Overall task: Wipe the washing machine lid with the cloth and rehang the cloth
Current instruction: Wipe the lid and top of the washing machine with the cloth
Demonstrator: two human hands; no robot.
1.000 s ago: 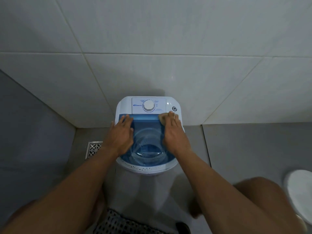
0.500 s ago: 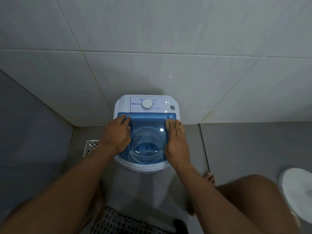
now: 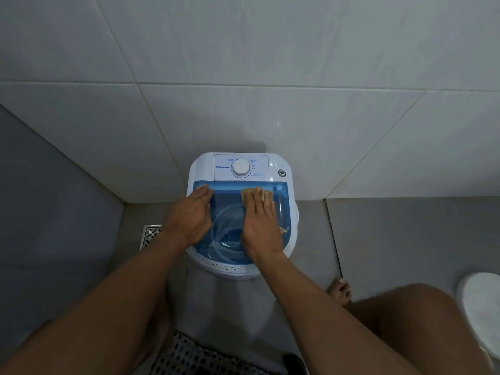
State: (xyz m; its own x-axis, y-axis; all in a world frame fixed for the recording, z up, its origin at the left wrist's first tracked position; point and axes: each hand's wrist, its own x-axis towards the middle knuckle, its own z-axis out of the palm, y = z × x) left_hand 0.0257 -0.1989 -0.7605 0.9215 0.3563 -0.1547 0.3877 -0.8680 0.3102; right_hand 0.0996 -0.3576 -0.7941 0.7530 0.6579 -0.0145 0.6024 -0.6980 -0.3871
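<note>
Right hand (image 3: 261,220) presses cloth (image 3: 247,194) on lid (image 3: 230,197).
It has slid left from the right edge, fingers (image 3: 266,200) flat on cloth; left hand (image 3: 189,217) stays, released, on lid.

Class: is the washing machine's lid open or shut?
Shut: the blue lid lies flat on the washing machine, left hand and right hand resting on it.

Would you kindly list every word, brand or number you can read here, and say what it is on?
"OFF": on the washing machine control panel, right of the dial.
"ON": directly below "OFF".
Blue brand logo, left of the dial: blurred, unreadable.
Small print and numerals around the dial: too small to read.
</note>
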